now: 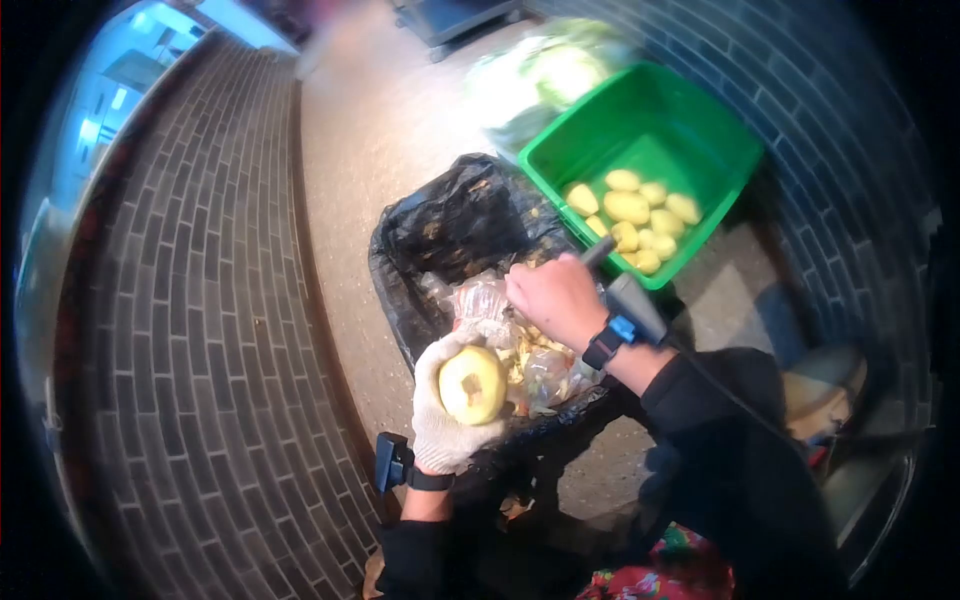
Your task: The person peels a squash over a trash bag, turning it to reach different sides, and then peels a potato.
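Left hand (437,425), in a pale knitted glove, is cupped around a large peeled potato (474,385), which I see over the near left edge of the bin. Right hand (558,292) is bare, apart from the left, its fingers curled under; I can't tell from my end whether they grip anything. A grey object (636,306) just beside the right wrist is partly covered, and I can't make it out. Below and between the hands, the black-lined bin (397,255) holds peelings (524,362) and crumpled clear plastic (480,298); the forearms cut off part of it. Beyond the right hand, I have a green tub (665,135) with peeled potatoes (627,207) gathered toward its near side. Past that sits a blurred bag of pale green produce (560,75). Speckled floor (345,140) runs beneath, with dark brick surfaces (215,250) on both sides.
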Tool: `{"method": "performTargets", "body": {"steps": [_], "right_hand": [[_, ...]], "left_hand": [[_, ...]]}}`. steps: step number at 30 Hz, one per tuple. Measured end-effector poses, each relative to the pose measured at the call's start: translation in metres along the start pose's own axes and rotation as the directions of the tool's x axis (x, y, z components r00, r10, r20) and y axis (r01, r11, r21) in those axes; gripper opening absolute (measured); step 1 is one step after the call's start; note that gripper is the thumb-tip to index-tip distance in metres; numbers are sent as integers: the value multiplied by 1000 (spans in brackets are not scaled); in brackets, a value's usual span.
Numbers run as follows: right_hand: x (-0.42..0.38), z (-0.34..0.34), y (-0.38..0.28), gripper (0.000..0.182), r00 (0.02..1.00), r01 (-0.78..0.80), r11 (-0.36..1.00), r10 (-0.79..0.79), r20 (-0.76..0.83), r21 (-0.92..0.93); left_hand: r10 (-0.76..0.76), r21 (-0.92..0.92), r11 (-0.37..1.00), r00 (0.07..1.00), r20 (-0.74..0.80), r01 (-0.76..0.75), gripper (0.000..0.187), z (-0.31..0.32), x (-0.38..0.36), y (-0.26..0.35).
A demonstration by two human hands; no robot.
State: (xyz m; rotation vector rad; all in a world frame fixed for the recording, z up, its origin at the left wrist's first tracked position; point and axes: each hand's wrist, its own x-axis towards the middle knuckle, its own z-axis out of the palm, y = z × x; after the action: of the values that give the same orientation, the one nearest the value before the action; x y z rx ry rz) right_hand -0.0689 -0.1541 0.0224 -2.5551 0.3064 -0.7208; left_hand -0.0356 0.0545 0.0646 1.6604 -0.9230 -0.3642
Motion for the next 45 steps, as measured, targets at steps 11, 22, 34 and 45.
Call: {"method": "performTargets", "body": {"steps": [11,22,34,45], "right_hand": [[0,-22,-34,25,998,-25,962,38,-43,271],[-13,-16,-52,19,985,155,980,-144,-92,128],[-1,-20,-16,23,999,-28,996,30,-31,85],[-9,-15,-46,23,996,1,975,19,-89,220]], "left_hand": [[-214,342,910,972,-97,235,81,6,9,-10],[-20,797,573,975,-222,193,67,28,19,-4],[-97,501,850,983,-154,162,74,12,16,-1],[54,594,800,977,-205,80,65,23,21,-8]]}}
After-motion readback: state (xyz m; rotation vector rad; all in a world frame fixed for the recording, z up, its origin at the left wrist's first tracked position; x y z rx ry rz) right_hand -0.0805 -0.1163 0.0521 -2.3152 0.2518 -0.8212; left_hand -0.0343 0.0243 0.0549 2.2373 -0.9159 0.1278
